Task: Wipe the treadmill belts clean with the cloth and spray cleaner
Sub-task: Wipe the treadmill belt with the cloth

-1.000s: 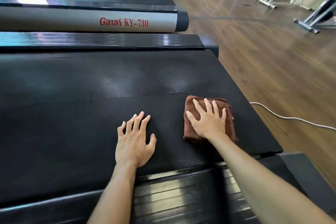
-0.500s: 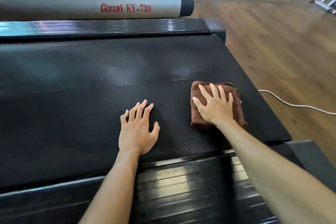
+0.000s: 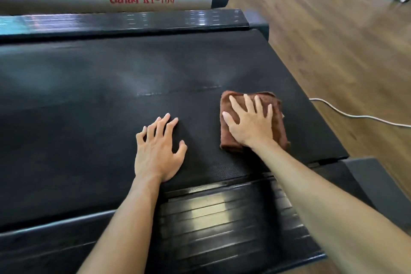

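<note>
Right hand (image 3: 251,122) pressed flat, fingers spread, on the brown cloth (image 3: 277,115) near the belt's end.

Left hand (image 3: 159,151) lay flat and spread on the treadmill belt (image 3: 89,100), holding nothing. Farther off, faint streaks possibly marked wiped patches; most of the belt seemed left, and no spray cleaner showed.

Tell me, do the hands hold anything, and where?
Nothing is gripped. The right hand presses flat on top of the brown cloth; the left hand rests on the belt.
</note>
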Tool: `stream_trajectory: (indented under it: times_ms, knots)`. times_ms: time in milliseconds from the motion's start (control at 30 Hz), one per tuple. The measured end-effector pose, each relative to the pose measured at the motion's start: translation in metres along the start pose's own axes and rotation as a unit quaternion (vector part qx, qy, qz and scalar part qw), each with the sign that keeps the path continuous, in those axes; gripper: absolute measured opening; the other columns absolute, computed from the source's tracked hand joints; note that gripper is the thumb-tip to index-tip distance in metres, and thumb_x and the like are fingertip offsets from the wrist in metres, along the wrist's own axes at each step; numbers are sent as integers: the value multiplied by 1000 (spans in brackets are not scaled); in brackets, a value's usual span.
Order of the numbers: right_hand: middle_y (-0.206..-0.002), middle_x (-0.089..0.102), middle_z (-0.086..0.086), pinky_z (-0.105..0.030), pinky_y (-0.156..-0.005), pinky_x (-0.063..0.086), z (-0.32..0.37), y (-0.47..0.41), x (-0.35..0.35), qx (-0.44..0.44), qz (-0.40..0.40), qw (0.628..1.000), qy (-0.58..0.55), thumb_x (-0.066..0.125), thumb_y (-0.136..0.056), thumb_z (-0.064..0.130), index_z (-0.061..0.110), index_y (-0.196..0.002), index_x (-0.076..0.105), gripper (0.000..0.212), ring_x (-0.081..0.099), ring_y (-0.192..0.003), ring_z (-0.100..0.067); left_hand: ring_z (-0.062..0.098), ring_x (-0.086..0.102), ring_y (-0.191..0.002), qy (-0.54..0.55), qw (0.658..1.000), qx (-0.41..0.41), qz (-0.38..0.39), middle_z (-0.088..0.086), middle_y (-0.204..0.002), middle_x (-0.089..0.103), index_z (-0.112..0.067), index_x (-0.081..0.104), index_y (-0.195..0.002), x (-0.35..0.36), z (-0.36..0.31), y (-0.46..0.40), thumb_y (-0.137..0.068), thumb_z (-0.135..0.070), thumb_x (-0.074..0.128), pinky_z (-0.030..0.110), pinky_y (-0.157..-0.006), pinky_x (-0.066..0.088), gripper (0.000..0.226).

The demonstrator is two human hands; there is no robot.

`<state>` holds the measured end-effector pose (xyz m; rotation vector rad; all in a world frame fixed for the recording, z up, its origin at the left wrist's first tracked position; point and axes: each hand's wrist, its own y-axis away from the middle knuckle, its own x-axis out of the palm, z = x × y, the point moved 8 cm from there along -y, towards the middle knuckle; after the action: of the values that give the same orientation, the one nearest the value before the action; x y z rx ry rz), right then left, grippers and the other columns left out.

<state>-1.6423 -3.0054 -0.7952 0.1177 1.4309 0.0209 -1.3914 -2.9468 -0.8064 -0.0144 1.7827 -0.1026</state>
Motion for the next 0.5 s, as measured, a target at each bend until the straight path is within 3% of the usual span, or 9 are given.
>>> stream_trajectory:
  times_ms: [67, 133, 333, 400, 500]
  knots:
    - [-173, 13, 7, -56, -127, -4, 18, 34, 4, -119, -3, 993, 5, 16, -94, 76, 53, -160, 18, 70, 2, -160, -22, 17, 16, -155, 3, 1000, 0, -1, -8, -166, 22, -31, 32, -155, -1, -1, 1, -90, -57, 25, 47, -120, 19, 70]
    - [-172, 15, 12, -53, -128, -1, 7, 65, 9, -168, 7, 986, 3, 16, -91, 79, 56, -158, 20, 71, 3, -160, -17, 17, 16, -155, 5, 1000, -1, 1, -8, -167, 22, -31, 31, -155, -2, 0, 1, -90, -57, 24, 46, -121, 19, 70]
    - [-173, 13, 3, -58, -126, -1, -46, -8, -3, 69, -6, 998, -2, 22, -97, 77, 51, -161, 18, 69, 3, -160, -26, 17, 15, -155, 5, 1000, 0, 9, -8, -166, 22, -31, 31, -155, -3, -2, 0, -90, -56, 28, 46, -121, 17, 69]
    - [-174, 11, 0, -61, -126, -3, -27, -18, -3, 50, -4, 999, -2, 23, -99, 74, 49, -162, 18, 68, 1, -160, -29, 17, 16, -155, 3, 1000, -1, 6, -8, -166, 23, -31, 32, -154, -2, -1, 1, -91, -55, 29, 46, -121, 18, 68]
    - [-174, 12, 3, -58, -127, -2, 2, 19, 0, -89, -6, 996, 14, 16, -93, 77, 52, -161, 18, 72, 3, -160, -24, 17, 17, -155, 3, 1000, -2, -2, -8, -166, 23, -32, 33, -154, -2, 0, 1, -90, -57, 28, 46, -120, 19, 69]
